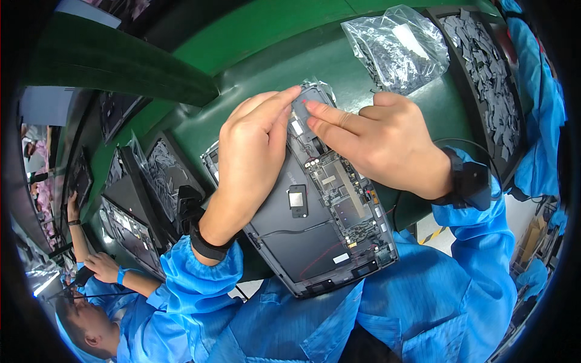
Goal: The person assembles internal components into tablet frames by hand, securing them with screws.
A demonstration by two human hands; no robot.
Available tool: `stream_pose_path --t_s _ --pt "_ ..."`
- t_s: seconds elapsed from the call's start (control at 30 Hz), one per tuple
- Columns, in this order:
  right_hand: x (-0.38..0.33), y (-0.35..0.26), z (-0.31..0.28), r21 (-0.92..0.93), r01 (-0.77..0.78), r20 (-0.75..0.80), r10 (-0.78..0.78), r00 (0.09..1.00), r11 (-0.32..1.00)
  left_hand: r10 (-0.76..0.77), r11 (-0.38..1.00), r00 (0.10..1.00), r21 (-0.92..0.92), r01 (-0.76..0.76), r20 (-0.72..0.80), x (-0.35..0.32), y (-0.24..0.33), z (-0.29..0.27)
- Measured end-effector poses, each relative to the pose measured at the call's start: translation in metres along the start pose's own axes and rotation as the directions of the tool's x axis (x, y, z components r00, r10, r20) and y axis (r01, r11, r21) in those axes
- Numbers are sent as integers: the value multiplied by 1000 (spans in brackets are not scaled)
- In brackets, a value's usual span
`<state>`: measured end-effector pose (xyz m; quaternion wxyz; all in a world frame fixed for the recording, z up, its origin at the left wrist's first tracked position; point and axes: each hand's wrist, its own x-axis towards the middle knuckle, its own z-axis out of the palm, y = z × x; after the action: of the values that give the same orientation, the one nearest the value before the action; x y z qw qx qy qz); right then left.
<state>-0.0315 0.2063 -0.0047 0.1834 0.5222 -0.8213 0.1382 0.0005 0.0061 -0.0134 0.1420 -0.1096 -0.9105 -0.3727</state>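
So both hands are busy over an opened laptop base (278, 206) — it sits right under and between them, far end at the fingertips, near end against the blue jacket (417, 290). The left grip (254, 142) has its fingers bunched close together at that far end; can't tell if anything's pinched in there. The right grip (390, 142) is narrow, two digits reaching onto the same end with the rest curled under, and again I can't tell whether it's holding something. Nearer the body than both grips, a small black module (299, 204) lies on the base, with the circuit board (354, 212) just below the right grip. Beyond the right grip, a clear plastic bag (393, 48) rests on the green surface (284, 66) — dark strips (484, 78) farther right.
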Motion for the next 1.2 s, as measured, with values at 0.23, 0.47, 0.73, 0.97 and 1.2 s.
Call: stream_pose_path --t_s 0.23,0.47,0.73,0.97,1.2 --pt "14 -12 -13 -31 83 228 -74 971 996 6 1000 1000 -16 -5 17 -4 0 1" --pt "12 -5 -14 42 21 230 -30 973 999 -40 999 994 20 38 104 -6 7 -11" --pt "-83 -55 -4 708 -513 190 570 800 484 -459 855 873 -351 382 -167 -146 24 -28" --pt "-80 -69 15 868 -431 219 588 778 247 -558 662 828 -634 400 -60 -180 60 -22" --pt "-84 -72 -6 947 -322 249 602 758 14 -589 313 808 -922 229 1 -153 88 -26"
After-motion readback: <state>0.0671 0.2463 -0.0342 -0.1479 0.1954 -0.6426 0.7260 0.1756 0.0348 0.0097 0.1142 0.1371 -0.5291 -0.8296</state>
